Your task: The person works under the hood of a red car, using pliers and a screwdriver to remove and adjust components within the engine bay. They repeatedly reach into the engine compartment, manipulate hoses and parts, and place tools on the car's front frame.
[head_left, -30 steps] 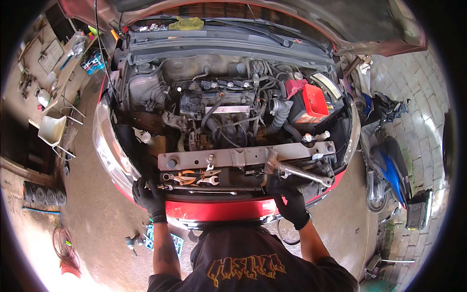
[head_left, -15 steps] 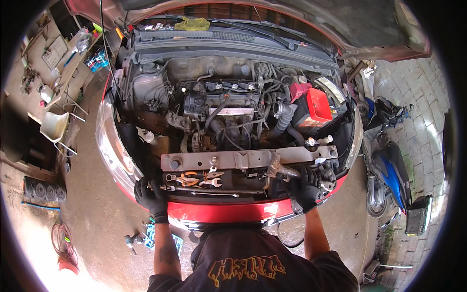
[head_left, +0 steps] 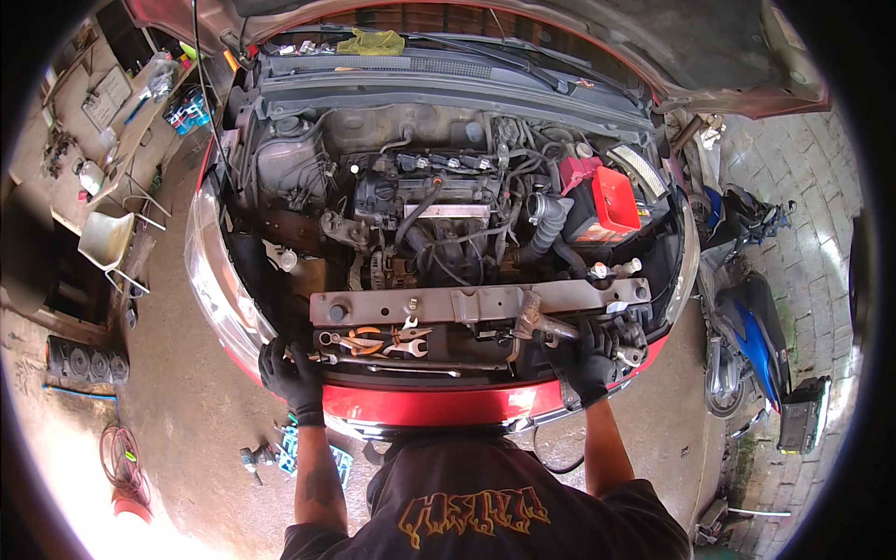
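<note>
My left hand (head_left: 293, 375), in a black glove, rests at the left front corner beside the headlight (head_left: 222, 289), fingers loosely bent and apart. My right hand (head_left: 588, 366), also gloved, lies on the right part of the front end with thumb and fingers spread. Its fingertips are by the handle end of a hammer (head_left: 530, 317); whether they touch it is hidden. Between my hands lie orange-handled pliers (head_left: 369, 332), an open-ended wrench (head_left: 411, 348) and a long metal bar (head_left: 383, 361). Above them runs the metal crossmember (head_left: 429, 305).
The engine (head_left: 429, 196) sits exposed under the raised hood (head_left: 709, 56). A red tray (head_left: 616, 201) stands on the battery (head_left: 583, 224). A motorcycle (head_left: 747, 327) is at the right, a white chair (head_left: 105, 238) at the left. A drill (head_left: 252, 457) lies on the floor.
The view has shifted very slightly. Both hands stay in place, and the tools have not moved.
</note>
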The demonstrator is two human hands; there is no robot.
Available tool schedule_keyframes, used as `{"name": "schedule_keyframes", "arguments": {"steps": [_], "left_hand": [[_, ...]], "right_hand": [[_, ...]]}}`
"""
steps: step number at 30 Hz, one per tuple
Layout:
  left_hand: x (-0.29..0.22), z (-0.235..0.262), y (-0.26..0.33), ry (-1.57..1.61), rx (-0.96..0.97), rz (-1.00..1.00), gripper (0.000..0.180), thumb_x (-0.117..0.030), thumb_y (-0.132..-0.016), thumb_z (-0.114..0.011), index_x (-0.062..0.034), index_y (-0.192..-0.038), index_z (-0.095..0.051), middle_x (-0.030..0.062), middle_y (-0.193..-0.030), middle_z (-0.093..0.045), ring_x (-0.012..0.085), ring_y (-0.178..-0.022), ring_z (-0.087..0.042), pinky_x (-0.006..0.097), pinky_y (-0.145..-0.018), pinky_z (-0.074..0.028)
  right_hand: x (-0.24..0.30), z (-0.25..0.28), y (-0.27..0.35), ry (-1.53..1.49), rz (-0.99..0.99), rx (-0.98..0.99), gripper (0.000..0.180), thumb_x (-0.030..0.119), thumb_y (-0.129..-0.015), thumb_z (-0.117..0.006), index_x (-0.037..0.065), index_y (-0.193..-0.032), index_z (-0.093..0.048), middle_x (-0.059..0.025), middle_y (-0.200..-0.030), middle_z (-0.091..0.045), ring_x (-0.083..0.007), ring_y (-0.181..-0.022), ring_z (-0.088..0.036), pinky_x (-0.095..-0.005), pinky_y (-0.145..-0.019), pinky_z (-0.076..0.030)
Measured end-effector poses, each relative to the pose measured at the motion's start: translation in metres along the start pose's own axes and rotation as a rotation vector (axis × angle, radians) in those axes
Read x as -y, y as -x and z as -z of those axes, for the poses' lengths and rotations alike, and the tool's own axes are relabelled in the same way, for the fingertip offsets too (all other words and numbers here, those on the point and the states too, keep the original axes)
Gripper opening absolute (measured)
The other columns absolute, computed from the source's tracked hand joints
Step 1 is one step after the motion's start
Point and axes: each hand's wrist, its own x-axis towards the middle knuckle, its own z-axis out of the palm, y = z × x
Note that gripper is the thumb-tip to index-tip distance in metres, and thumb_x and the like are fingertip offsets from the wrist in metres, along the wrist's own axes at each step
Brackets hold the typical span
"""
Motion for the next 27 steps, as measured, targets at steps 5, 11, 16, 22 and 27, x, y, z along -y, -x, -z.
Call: {"name": "schedule_keyframes", "arguments": {"steps": [5,11,16,22,27], "left_hand": [[-0.017,0.001,-0.006,0.016,-0.074,0.01,0.027,-0.017,-0.097,-0.07,-0.0035,-0.12,-0.072,0.0183,-0.119,-0.071,0.0376,-0.121,-0.063,0.049,-0.104,-0.048],[-0.119,-0.033,-0.074,0.352,0.161,-0.235,0.026,-0.013,-0.101,-0.064,-0.0014,-0.123,-0.07,0.0222,-0.118,-0.071,0.0405,-0.114,-0.066,0.048,-0.099,-0.051],[-0.185,-0.157,-0.091,0.495,0.607,-0.32,0.034,-0.021,-0.097,-0.063,0.0002,-0.123,-0.066,0.024,-0.11,-0.072,0.0456,-0.095,-0.071,0.053,-0.082,-0.056],[-0.246,-0.325,-0.095,-0.07,0.778,-0.236,0.061,-0.034,-0.09,-0.061,-0.0001,-0.14,-0.054,0.0283,-0.106,-0.071,0.0431,-0.103,-0.071,0.055,-0.09,-0.055],[-0.294,-0.372,-0.113,-0.183,0.988,-0.027,0.063,-0.032,-0.086,-0.06,0.0005,-0.14,-0.061,0.0207,-0.134,-0.069,0.0437,-0.119,-0.068,0.054,-0.1,-0.054]], "right_hand": [[0.01,0.005,-0.005,-0.015,-0.037,-0.01,0.078,0.044,-0.08,-0.075,0.012,-0.148,-0.053,-0.0144,-0.142,-0.059,-0.0355,-0.134,-0.053,-0.0617,-0.122,-0.028],[0.0,0.001,0.0,0.013,-0.055,-0.111,0.072,0.04,-0.076,-0.075,0.013,-0.141,-0.06,-0.0108,-0.139,-0.064,-0.0346,-0.13,-0.057,-0.0603,-0.122,-0.03],[0.006,0.0,0.001,-0.043,-0.097,-0.097,0.06,0.043,-0.088,-0.062,0.01,-0.138,-0.063,-0.0138,-0.136,-0.066,-0.0387,-0.129,-0.058,-0.063,-0.121,-0.03],[0.002,-0.005,0.006,-0.12,-0.102,-0.12,0.058,0.044,-0.098,-0.046,0.005,-0.137,-0.063,-0.0166,-0.135,-0.066,-0.0421,-0.128,-0.058,-0.0641,-0.121,-0.028],[0.007,0.006,-0.001,-0.121,-0.147,-0.103,0.059,0.045,-0.091,-0.049,0.004,-0.131,-0.063,-0.0182,-0.133,-0.066,-0.0423,-0.125,-0.06,-0.0646,-0.119,-0.031]]}}
